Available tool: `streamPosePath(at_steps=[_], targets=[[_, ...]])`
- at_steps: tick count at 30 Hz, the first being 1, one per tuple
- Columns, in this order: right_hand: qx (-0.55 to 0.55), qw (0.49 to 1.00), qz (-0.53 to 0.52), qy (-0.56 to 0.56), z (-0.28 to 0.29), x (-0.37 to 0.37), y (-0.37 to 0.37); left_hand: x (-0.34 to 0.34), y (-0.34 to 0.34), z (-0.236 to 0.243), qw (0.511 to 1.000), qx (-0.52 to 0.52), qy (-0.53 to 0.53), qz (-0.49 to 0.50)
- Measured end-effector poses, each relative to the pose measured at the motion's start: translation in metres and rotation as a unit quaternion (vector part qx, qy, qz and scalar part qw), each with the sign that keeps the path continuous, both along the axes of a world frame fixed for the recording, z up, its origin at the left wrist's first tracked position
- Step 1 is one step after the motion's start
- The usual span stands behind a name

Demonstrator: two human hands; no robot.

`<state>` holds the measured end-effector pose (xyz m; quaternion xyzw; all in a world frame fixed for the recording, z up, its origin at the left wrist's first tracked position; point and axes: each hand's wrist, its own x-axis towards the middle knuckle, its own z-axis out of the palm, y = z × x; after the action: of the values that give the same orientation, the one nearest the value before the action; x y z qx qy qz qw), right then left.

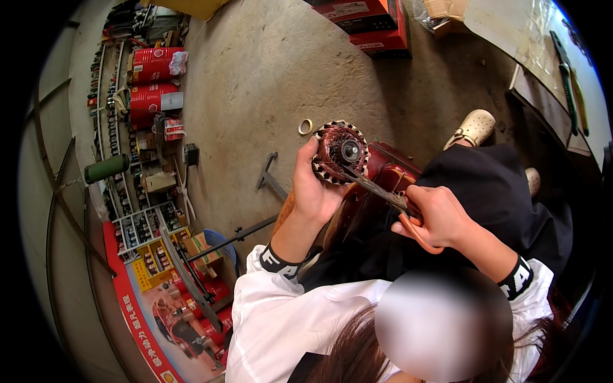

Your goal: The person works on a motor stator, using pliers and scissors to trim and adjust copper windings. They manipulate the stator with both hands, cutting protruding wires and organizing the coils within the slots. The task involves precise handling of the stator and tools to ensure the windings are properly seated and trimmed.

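Note:
My left hand (316,191) grips the near side of a round motor armature (329,142), its dark red copper windings and slotted rim turned upward around a central shaft. Orange-handled scissors (377,190) are in my right hand (440,214), with the fingers closed around the handles. Their long dark blades point to the left, and the tips meet the winding near the armature's hub. Whether the tips touch or cut a wire is too small to make out. Both hands are held above my lap, over a dark red seat or padded surface (389,159).
A pale ring like a roll of tape (306,127) lies on the concrete floor (255,76), near a metal bracket (271,175). Red drums (150,105) and bottle shelves line the left. Red boxes (383,41) stand ahead. A bench (511,29) with green-handled pliers (566,83) is at right.

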<state>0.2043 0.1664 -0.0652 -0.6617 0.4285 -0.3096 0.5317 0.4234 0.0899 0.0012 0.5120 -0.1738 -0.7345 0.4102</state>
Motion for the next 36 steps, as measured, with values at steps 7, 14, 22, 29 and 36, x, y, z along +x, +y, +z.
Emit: streamPosePath(at_steps=[7,14,22,29,36], targets=[[0.056,0.998,0.029,-0.027,0.002,-0.001,-0.004,0.002,0.002,0.0,1.0,-0.018,0.011,-0.005],[0.179,0.966,0.084,-0.166,0.003,-0.006,-0.007,0.0,0.0,-0.001,0.996,-0.074,-0.04,0.003],[-0.01,0.997,-0.04,-0.068,0.003,-0.003,-0.008,-0.016,0.014,0.009,0.997,0.039,0.06,0.003],[0.032,0.996,-0.017,-0.082,0.003,-0.007,-0.012,-0.021,0.014,0.012,0.997,0.048,0.014,0.055],[0.207,0.949,-0.067,-0.228,-0.004,-0.004,-0.009,-0.013,0.013,0.005,0.999,-0.001,0.036,-0.003]])
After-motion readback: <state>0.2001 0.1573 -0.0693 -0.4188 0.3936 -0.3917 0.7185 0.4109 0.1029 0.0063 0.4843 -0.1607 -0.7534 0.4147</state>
